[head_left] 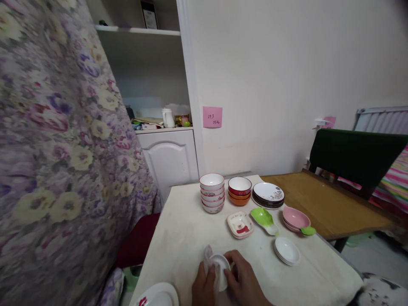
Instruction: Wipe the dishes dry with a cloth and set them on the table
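Over the near part of the table I hold a small white dish (223, 264) tilted up between both hands. My right hand (245, 278) is closed on the dish's right edge, thumb toward its face. My left hand (203, 285) grips a thin, pale pinkish cloth (208, 254), bunched against the dish's left side. Part of the dish is hidden behind the cloth and fingers. Beyond my hands lies a squarish dish with a red design (239, 225). A stack of small white dishes (287, 250) stands to the right.
At the back of the cloth-covered table (181, 225) stand white bowls (212, 193), red and orange bowls (239, 191) and dark-edged plates (268, 193). A green leaf-shaped dish (263, 217) and pink bowls (296, 219) are at right. White plates (159, 293) sit front left.
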The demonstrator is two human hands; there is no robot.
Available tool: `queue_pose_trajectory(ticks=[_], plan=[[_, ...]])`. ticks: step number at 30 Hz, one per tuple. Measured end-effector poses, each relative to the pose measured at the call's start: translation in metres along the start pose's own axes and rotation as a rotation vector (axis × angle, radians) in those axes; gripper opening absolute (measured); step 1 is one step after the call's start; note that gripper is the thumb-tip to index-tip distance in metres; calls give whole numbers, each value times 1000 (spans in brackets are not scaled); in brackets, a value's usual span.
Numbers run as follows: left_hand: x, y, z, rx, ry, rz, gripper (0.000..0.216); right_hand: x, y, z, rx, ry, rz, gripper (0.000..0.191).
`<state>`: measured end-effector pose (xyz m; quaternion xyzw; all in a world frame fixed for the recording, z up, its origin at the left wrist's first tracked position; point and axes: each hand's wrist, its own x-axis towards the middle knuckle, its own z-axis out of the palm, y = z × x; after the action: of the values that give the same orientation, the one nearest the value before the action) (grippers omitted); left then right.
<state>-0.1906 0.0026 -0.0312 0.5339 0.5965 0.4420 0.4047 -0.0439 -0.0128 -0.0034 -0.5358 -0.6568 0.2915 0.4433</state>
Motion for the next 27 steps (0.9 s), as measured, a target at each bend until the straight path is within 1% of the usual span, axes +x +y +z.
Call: queue_pose_trajectory(ticks=[2,5,6,7,8,11,13,15,18,20,22,24,25,27], plan=[[0,-2,3,-10,-53,26,45,1,1,-6,-37,-32,-49,20],[-1,-5,5,71,-142,78,46,9,-5,-23,-114,-175,-127,29],[-1,-5,5,93,-151,78,47,11,-6,-26,-123,-212,-149,30],[0,-5,3,101,-144,69,47,12,-7,-27,-113,-222,-157,30],[0,-3,2,96,-125,54,47,12,-7,-24,-82,-199,-140,29],[1,0,0,58,-38,4,47,5,0,-8,20,-57,-1,27],[1,0,2,50,-32,-1,47,1,5,-2,22,-16,18,21],[0,-4,5,87,-86,19,45,2,7,-6,-22,-56,-34,20],[-1,-8,8,190,-183,84,45,9,3,-23,-104,-194,-94,29],[-1,-7,7,189,-161,72,45,12,0,-27,-115,-240,-120,30],[-1,-2,4,140,-92,29,47,10,1,-20,-50,-181,-71,31],[0,2,2,93,-43,0,48,4,5,-8,29,-87,31,35],[1,4,2,71,-38,-5,49,1,8,-4,48,-54,64,34],[1,2,4,36,-64,-4,48,-2,10,-1,41,-38,45,28]])
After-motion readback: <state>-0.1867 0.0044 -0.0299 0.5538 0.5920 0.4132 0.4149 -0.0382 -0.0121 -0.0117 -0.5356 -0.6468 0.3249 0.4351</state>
